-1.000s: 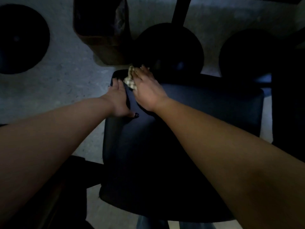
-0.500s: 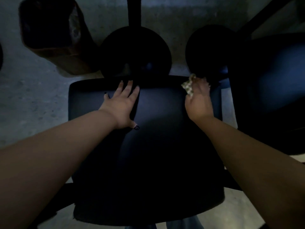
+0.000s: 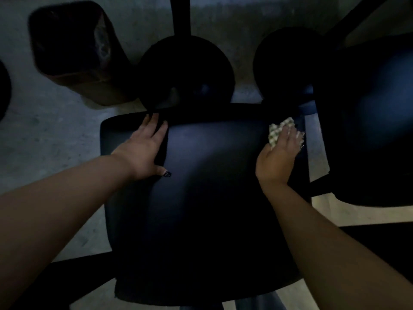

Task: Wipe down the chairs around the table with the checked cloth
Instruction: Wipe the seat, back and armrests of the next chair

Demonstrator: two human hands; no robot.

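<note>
Checked cloth [image 3: 279,134] lies bunched under the right hand [image 3: 278,159], its fingers [image 3: 290,136] pressing it onto the chair seat [image 3: 212,198] near the far right corner. Left hand [image 3: 143,151] rests flat, fingers straight, steadying. Overlapping strokes toward those left fingertips would cover best.

Dim light, grey concrete floor [image 3: 44,135]. Brown bin [image 3: 76,54] upper left; two round black pedestal bases [image 3: 185,70] top centre and upper right, the centre one with a post rising out of frame.

Crumpled green-and-white checked cloth [image 3: 279,133] on dark chair seat's [image 3: 207,198] far right corner
</note>
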